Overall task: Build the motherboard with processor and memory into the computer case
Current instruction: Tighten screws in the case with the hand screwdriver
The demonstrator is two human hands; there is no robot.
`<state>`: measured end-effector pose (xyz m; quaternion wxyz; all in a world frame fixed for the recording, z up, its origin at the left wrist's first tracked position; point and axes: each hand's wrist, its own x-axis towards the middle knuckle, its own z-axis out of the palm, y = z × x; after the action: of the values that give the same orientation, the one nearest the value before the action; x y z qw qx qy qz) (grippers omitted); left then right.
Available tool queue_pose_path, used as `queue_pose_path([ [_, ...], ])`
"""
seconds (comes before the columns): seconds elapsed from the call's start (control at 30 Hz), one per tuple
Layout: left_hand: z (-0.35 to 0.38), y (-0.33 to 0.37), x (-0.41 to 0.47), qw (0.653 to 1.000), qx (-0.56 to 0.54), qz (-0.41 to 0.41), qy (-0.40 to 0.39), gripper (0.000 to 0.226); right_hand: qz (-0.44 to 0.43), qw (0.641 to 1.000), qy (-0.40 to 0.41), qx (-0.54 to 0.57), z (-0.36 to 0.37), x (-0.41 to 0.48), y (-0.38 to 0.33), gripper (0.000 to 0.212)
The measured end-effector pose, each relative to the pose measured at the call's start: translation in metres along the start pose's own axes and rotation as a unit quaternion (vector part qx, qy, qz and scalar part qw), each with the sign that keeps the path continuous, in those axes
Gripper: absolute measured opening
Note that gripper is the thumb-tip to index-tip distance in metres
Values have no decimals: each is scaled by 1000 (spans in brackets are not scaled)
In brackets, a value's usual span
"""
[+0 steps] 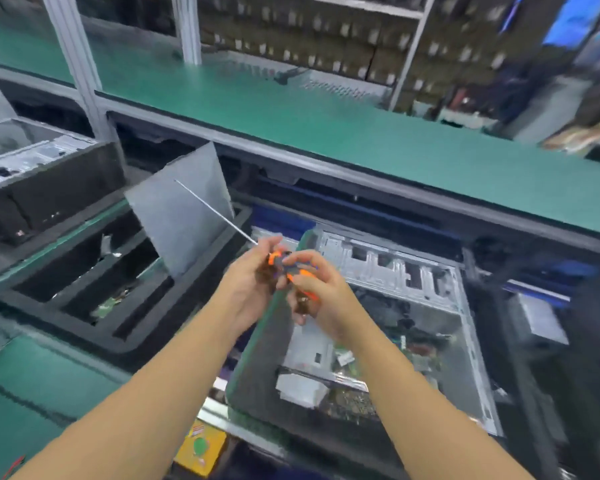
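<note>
1. Green worktop (326,133): runs as a raised deck across the far side; shelving with blurred stock is behind it.
2. Computer case (395,268): lies open-side up on the lower level, right of centre, beneath both hands; the perforated metal rear wall faces the far side.
3. Black foam tray (84,327): just left of the case; a grey sheet (187,216) leans tilted in its far corner; a green board fragment shows in one slot.
4. Second case (49,188): far left, well apart from the first; contents blurred.
5. Motherboard (352,400): inside the computer case, on its floor; green board and silver parts visible; processor and memory too blurred to tell.
6. Left hand (253,282): above the case's left edge; fingers curled round the front of the screwdriver handle.
7. Right hand (323,292): touching the left; fingers curled round the rear of the same handle.
8. Screwdriver (272,259): orange and dark handle; thin shaft points up-left across the grey sheet, tip in the air.
9. Yellow box (200,448): at the near edge, between the forearms.
</note>
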<state>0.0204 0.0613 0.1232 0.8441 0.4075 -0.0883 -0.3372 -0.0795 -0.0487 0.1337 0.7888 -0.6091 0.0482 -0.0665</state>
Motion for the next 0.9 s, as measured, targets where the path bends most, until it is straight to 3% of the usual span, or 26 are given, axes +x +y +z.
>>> queue_pose_path([
  [0.13, 90, -36, 16, 992, -20, -96, -74, 22, -59, 997, 45, -24, -64, -53, -41, 37],
  [0.2, 126, -58, 15, 983, -10, -140, -116, 26, -121, 983, 109, -89, -85, -82, -54, 38],
  [0.37, 210, -122, 3, 941, 33, -244, -232, 35, -220, 859, 376, -268, -124, -145, -84, 15],
  [0.47, 252, -156, -8, 909, 153, -215, -324, 42, -243, 775, 491, -315, -152, -186, -103, 5],
  [0.57, 282, -192, -20, 837, 334, -149, -407, 46, -248, 700, 583, -330, -189, -230, -117, 11],
  [0.73, 304, -273, -17, 704, 566, -101, -417, 35, -213, 631, 649, -368, -254, -279, -118, 35],
  [0.8, 305, -306, -11, 664, 625, -123, -392, 21, -194, 626, 640, -401, -276, -290, -111, 43],
  [0.9, 300, -354, 2, 591, 697, -164, -373, 22, -159, 650, 620, -409, -306, -304, -96, 43],
])
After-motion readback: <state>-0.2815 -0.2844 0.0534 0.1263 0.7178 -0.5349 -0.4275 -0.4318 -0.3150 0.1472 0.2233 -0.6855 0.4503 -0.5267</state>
